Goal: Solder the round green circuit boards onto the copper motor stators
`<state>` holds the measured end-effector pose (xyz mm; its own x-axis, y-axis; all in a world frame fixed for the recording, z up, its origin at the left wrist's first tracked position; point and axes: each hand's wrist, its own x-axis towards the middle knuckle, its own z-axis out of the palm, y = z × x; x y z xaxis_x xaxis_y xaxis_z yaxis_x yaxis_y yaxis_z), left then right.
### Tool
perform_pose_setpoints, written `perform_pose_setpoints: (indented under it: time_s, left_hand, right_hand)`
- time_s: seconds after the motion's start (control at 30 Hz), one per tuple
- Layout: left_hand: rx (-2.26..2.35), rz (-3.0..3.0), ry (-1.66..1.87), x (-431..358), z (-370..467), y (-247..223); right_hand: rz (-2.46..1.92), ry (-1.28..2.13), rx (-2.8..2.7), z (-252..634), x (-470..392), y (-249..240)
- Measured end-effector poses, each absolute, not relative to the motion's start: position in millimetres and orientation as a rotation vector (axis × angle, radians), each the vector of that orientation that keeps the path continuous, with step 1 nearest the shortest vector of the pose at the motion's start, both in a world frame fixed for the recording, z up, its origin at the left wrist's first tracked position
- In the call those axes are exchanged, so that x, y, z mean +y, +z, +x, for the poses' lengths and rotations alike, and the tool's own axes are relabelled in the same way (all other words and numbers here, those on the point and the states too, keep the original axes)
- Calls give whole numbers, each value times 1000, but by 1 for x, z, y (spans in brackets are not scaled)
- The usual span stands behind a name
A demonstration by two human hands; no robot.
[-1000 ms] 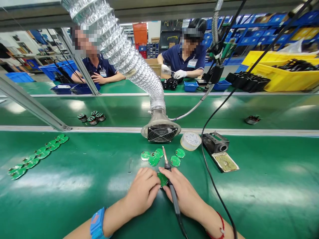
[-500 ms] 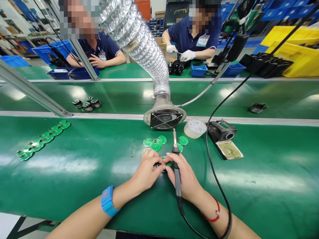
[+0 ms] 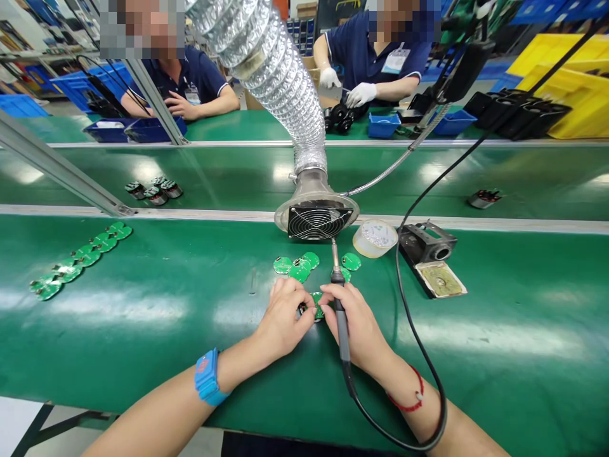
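A round green circuit board (image 3: 317, 306) sits between my two hands, with the edge of a dark and silver part showing beneath it. My left hand (image 3: 284, 317) pinches its left side, thumb and forefinger curled in. On the other side, my right hand (image 3: 358, 325) has its thumb and fingertips at the board's right edge. A soldering iron (image 3: 342, 330) lies across that hand, held in it, its tip pointing away toward the fan. Several loose round boards (image 3: 299, 270) lie just beyond my fingers. The part under the board is mostly hidden.
A fume extractor fan (image 3: 318, 223) hangs ahead; right of it are a tape roll (image 3: 375, 239) and iron stand (image 3: 431, 244) with sponge (image 3: 440, 279). A row of boards (image 3: 85, 255) lies left. Small motors (image 3: 156, 194) stand beyond the rail. Two co-workers sit opposite.
My fingertips have parted slightly, and more of the green board shows between them. The soldering iron stays in my right hand. The whole view has shifted a little.
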<state>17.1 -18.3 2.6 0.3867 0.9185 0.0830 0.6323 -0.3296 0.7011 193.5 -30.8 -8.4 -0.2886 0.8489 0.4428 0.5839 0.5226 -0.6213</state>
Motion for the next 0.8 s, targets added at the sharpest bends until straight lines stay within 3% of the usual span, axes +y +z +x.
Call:
perform_pose_setpoints:
  time_s: [0.8]
  left_hand:
    - [1456,2157,609,-17,21,1]
  right_hand:
    - [-1157,560,-1880,210,-34,3]
